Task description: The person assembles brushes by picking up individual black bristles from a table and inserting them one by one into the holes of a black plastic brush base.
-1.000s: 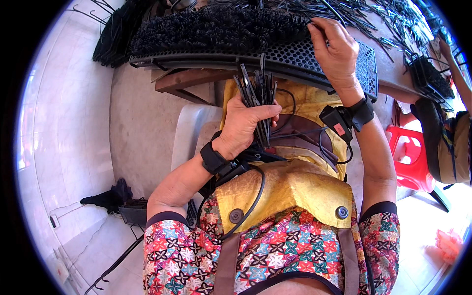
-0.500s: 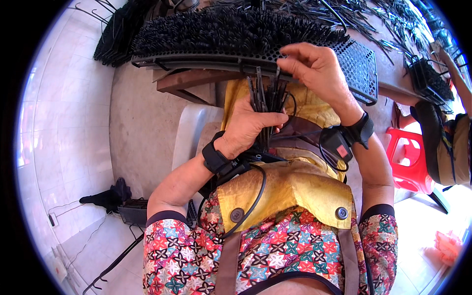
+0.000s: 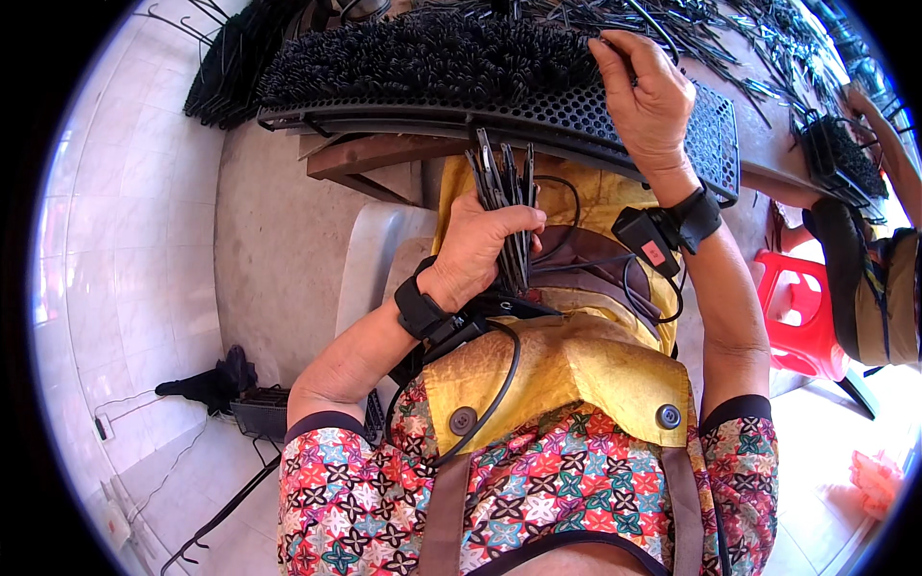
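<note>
My left hand (image 3: 475,245) is wrapped round a bundle of thin black metal strips (image 3: 501,182) in front of my apron, their ends fanning upward above my thumb. Across the bench in front lies a long black perforated tray (image 3: 713,120), packed with upright dark pieces (image 3: 423,62) of similar look. My right hand (image 3: 648,101) reaches over the tray near the right end of those pieces. Its thumb and fingertips are drawn together at the packed edge; whatever lies between them is too small to make out.
Loose black strips (image 3: 735,58) lie scattered over the bench behind the tray. At the right stands a red plastic stool (image 3: 797,317), beside another person whose arm (image 3: 888,139) reaches toward a smaller loaded tray (image 3: 845,158). A cable (image 3: 514,370) hangs by my left wrist.
My right hand has moved up and to the right, from above the bundle to the packed pieces in the tray. The bundle in my left hand has tilted slightly left.
</note>
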`<move>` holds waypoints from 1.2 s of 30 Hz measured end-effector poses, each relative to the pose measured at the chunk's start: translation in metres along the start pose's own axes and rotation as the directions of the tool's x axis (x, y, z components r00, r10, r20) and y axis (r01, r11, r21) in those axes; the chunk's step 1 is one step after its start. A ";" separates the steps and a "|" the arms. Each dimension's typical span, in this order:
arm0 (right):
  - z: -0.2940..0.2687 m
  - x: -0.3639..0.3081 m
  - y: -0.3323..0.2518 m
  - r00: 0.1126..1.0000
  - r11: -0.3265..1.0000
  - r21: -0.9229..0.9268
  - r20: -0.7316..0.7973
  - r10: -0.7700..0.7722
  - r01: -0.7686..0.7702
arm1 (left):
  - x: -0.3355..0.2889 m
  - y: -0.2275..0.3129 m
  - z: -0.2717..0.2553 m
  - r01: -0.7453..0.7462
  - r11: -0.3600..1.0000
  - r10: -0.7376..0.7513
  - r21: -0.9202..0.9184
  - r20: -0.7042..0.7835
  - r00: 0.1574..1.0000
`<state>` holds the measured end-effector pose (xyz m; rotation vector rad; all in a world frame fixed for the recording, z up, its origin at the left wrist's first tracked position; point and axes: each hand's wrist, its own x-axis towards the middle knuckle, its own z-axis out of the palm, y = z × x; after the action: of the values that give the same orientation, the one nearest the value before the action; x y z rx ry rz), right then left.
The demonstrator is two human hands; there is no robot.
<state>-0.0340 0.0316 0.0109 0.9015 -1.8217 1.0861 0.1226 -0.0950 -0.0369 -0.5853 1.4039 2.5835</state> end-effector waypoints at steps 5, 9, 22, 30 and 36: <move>0.010 -0.001 0.009 0.974 0.977 0.019 0.076 -0.212 0.211 | 0.001 0.001 -0.004 -0.018 0.999 0.017 0.029 0.027 0.999; 0.012 0.005 0.007 0.941 0.947 0.015 0.113 -0.320 0.320 | -0.001 0.003 0.000 -0.018 1.000 0.018 0.003 -0.020 1.000; -0.013 -0.026 -0.030 0.678 0.875 0.052 0.654 0.335 -0.482 | 0.001 0.000 -0.001 -0.061 0.998 0.061 0.010 0.020 0.998; -0.032 -0.045 -0.034 0.303 0.383 0.115 0.824 0.478 -0.917 | -0.004 0.005 0.004 0.002 1.000 0.001 -0.027 0.096 0.995; -0.046 -0.069 -0.025 0.256 0.191 0.183 0.829 0.497 -0.964 | -0.006 -0.003 0.000 0.098 0.988 -0.083 -0.123 0.124 0.989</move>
<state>0.0294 0.0759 -0.0289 0.6365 -2.6151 2.6114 0.1285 -0.0929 -0.0364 -0.4906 1.1545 2.6032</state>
